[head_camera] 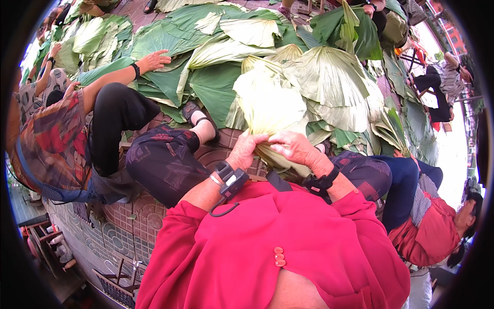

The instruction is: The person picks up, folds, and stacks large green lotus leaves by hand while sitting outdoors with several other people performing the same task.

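Observation:
My left hand [245,148] pinches the gathered edge of a large pale green leaf [266,104], which looks like a lotus leaf. On the other side of the same gathered part, my right hand [293,148] grips it with bent fingers. The leaf fans out away from me, its middle washed out by bright light. Some of its folds hang below my fingers, in front of my lap. Just beyond it lie more broad leaves [328,75], pale side up, overlapping one another. A darker green leaf [216,87] lies flat to the left of the held one.
At left, a co-worker's hand [154,60] reaches over the leaf pile [173,34]. Another person at right [428,224] holds a folded leaf [391,129]. More people sit around the pile. Patterned paving [123,224] and a wooden chair [119,278] show at lower left.

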Motion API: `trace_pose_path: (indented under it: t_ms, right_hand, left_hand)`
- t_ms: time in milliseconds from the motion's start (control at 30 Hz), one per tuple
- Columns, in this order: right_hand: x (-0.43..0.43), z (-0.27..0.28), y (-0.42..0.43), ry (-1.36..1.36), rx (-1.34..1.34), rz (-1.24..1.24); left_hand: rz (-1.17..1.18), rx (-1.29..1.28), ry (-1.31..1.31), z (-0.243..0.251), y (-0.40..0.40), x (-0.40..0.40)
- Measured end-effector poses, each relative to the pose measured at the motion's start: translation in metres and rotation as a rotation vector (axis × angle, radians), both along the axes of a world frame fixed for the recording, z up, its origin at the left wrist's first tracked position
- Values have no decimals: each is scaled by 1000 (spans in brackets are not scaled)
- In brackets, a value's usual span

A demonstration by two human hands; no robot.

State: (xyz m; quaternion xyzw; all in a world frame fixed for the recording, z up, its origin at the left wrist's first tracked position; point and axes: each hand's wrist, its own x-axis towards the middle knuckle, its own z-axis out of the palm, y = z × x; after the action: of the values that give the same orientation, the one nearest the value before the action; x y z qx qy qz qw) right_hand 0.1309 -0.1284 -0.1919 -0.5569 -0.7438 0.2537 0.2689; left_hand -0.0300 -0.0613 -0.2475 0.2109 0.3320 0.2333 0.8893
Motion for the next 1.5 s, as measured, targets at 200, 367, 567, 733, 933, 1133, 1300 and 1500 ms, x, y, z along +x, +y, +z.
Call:
trace_pose_path:
  t_ms: [200, 367, 567, 733, 933, 1133, 1300, 1500]
  right_hand:
    - [33, 37, 18, 544, -99, -463]
    - [54, 14, 46, 434, -260, -544]
    - [77, -35, 94, 255, -341, -489]
    - [95, -76, 155, 9, -225, -405]
    - [96, -117, 216, -193, -227, -386]
    - [97, -147, 265, -328, -175, -408]
    - [109, -173, 290, -457, -218, -432]
    - [87, -164, 308, -531, -216, -401]
  left_hand:
    - [-401, 337, 76, 45, 1, 4]
    - [-196, 13, 10, 0, -7, 16]
    - [-96, -179, 106, -24, -12, 17]
    - [-79, -135, 149, -22, -14, 20]
    - [-35, -184, 147, -31, -15, 22]
    - [-50, -237, 190, -28, -8, 22]
    - [-38, -273, 168, -54, -13, 29]
    - [4, -350, 142, -56, -6, 19]
